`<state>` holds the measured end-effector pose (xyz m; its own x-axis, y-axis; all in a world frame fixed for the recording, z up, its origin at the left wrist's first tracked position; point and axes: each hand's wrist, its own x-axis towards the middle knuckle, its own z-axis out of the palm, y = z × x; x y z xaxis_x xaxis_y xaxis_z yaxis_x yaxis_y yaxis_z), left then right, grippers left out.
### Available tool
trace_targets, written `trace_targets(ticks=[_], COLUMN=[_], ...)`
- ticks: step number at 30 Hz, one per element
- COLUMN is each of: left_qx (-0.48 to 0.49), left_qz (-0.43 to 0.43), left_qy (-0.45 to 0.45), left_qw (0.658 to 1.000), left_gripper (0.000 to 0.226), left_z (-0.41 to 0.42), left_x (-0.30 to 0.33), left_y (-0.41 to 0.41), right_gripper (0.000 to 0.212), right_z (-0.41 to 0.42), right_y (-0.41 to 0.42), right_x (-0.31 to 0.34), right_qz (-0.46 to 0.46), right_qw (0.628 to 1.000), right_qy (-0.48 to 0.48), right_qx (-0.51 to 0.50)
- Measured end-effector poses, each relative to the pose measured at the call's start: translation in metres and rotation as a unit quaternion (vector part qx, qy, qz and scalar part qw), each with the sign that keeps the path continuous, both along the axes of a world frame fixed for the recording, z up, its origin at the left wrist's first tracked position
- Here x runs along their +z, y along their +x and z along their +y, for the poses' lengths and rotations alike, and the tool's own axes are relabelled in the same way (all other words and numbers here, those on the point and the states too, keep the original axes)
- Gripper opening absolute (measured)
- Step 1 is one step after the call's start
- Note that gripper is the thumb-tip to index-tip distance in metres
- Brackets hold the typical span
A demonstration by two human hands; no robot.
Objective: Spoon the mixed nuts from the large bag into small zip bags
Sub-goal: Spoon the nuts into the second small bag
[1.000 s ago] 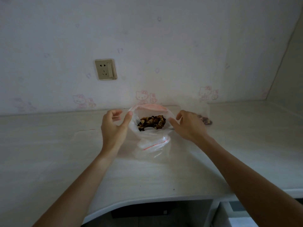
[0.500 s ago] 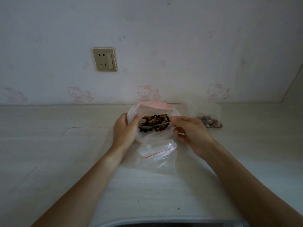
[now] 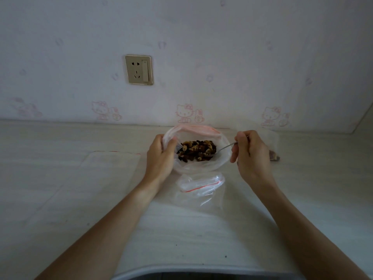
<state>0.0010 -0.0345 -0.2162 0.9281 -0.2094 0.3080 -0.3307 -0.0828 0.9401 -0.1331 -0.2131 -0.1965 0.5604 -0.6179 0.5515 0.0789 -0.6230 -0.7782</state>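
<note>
on my screen the big bag (image 3: 196, 166) of mixed nuts (image 3: 196, 150) sat on the pale counter (image 3: 60, 178), close to the back wall, its mouth rolled wide open and a pink strip running along its far rim. the left hand (image 3: 160, 158) gripped the bag's left edge, fingers curled over the plastic and bunching it. the right hand (image 3: 249, 156) was closed round the handle of a metal spoon (image 3: 224, 148), held just beside the bag's right rim; the spoon slanted down and to the left, and its bowl reached into the right side of the nut pile. i could not tell whether any nuts lay in the spoon's bowl.

just in front of the big bag, touching its near side, lay a small zip bag (image 3: 201, 188) with a red seal line, crumpled and clear, flat on the counter. i saw no nuts in it. to the left, a flat clear bag (image 3: 113, 164) with a red line along its far edge rested on the counter, apart from the left hand. behind the right hand, another small bag (image 3: 273, 150) stood partly hidden, with a few dark nuts showing at its bottom.

on the wall above, a beige socket (image 3: 138, 70) was mounted, and faint pink cartoon cat prints (image 3: 184, 113) ran along the wallpaper just above the counter line. both bare forearms stretched in from the bottom of the view.
</note>
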Motion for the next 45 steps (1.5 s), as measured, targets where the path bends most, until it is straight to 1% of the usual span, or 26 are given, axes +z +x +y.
trace_targets(ticks=[3,7,10,14,19,20,23,26,29,31,33,35,36,37,39,41,45], left_qx=[-0.008,-0.028,-0.032,-0.035,-0.019,-0.019,-0.028,-0.042,-0.043,-0.001,0.056,0.057,0.035,0.010,-0.025,-0.038,-0.037], left_qz=[-0.005,-0.013,-0.025,-0.023,-0.012,0.000,0.045,0.051,0.052,0.018,-0.061,-0.107,-0.107,-0.098,-0.077,-0.062,-0.040], left_qy=[-0.007,-0.014,-0.014,-0.010,-0.009,-0.007,0.010,0.034,0.048,0.059,0.064,0.073,0.085,0.103,0.155,0.201,0.248], left_qw=[1.000,0.999,0.999,0.999,1.000,1.000,0.999,0.997,0.997,0.998,0.995,0.990,0.990,0.990,0.985,0.977,0.967], left_gripper=[0.017,0.014,0.015,0.016,0.009,0.012,0.031,0.043,0.054,0.055,0.041,0.029,0.027,0.032,0.047,0.053,0.055], left_z=[0.000,-0.001,-0.001,-0.001,-0.001,0.000,0.004,0.011,0.021,0.028,0.037,0.045,0.048,0.049,0.051,0.050,0.051], left_x=[0.000,-0.001,-0.002,-0.003,-0.002,-0.001,0.003,0.010,0.013,0.013,0.013,0.016,0.017,0.016,0.013,0.011,0.013], left_y=[0.000,-0.002,-0.001,0.000,0.000,0.000,-0.001,-0.004,-0.006,-0.009,-0.016,-0.023,-0.028,-0.033,-0.043,-0.049,-0.051], right_gripper=[0.025,0.021,0.020,0.020,0.021,0.021,0.022,0.022,0.022,0.023,0.023,0.023,0.023,0.023,0.023,0.023,0.023], right_z=[0.003,0.009,0.012,0.013,0.012,0.012,0.013,0.014,0.014,0.012,0.012,0.012,0.012,0.011,0.010,0.011,0.010], right_y=[0.002,0.003,0.006,0.009,0.010,0.010,0.009,0.009,0.008,0.007,0.006,0.005,0.004,0.004,0.002,0.001,-0.001], right_x=[-0.002,-0.005,-0.007,-0.011,-0.010,-0.009,-0.009,-0.008,-0.007,-0.006,-0.006,-0.006,-0.005,-0.005,-0.005,-0.006,-0.007], right_qz=[-0.005,0.003,0.011,0.034,0.025,0.026,0.027,0.019,0.006,0.001,-0.003,-0.005,-0.006,-0.005,-0.002,-0.001,-0.003], right_qw=[1.000,0.999,0.991,0.969,0.942,0.939,0.929,0.920,0.912,0.910,0.912,0.918,0.922,0.925,0.928,0.928,0.925], right_qy=[0.005,0.015,0.096,0.207,0.300,0.310,0.336,0.361,0.380,0.385,0.381,0.368,0.360,0.353,0.346,0.347,0.354], right_qx=[0.007,0.050,0.092,0.128,0.146,0.149,0.153,0.153,0.156,0.154,0.150,0.147,0.145,0.143,0.138,0.135,0.139])
